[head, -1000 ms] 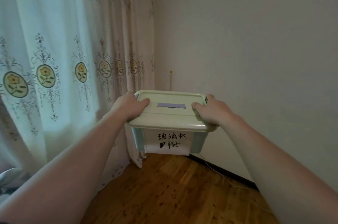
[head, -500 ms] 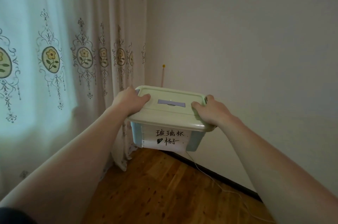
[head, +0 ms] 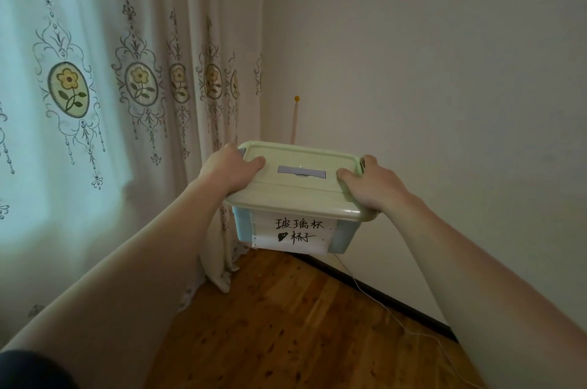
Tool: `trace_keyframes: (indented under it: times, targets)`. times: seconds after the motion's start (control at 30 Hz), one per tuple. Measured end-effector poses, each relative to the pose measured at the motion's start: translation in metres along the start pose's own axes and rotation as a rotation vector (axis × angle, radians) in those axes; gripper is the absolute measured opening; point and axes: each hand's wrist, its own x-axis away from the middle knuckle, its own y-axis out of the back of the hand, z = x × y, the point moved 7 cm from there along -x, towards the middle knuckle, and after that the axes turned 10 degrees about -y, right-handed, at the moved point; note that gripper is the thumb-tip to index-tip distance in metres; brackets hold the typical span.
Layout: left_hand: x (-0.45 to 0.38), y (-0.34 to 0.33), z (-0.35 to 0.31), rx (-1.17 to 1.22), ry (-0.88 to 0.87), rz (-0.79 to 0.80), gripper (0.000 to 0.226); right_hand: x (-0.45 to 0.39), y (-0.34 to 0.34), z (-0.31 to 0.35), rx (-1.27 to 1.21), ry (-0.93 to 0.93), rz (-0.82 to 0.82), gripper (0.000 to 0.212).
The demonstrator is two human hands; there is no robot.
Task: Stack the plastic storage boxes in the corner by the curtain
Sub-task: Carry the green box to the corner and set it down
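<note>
Risk lies mainly in the carry: the storage box (head: 298, 195) hangs in the air above the wooden floor (head: 286, 325), near the corner by the curtain (head: 143, 103). The left hand (head: 227, 168) and right hand (head: 370, 185) grip opposite ends of its lid (head: 301, 185), fingers curled over the rim. If the lid unclips, the tub could drop. A white cord (head: 390, 318) along the wall could end up pinned under it. No other box shows.
</note>
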Motion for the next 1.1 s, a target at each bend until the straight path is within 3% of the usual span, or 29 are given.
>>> trace_keyframes:
  times: [0.7,1.1]
  targets:
    - [-0.229,-0.163,0.051,-0.052,0.107,0.066,0.074,-0.277,-0.107,0.01,-0.021,0.052,0.108,0.067]
    - [-0.369,-0.223,0.134,-0.009,0.067,0.125,0.075,-0.396,-0.195,0.064,-0.024,0.007,0.145,0.073]
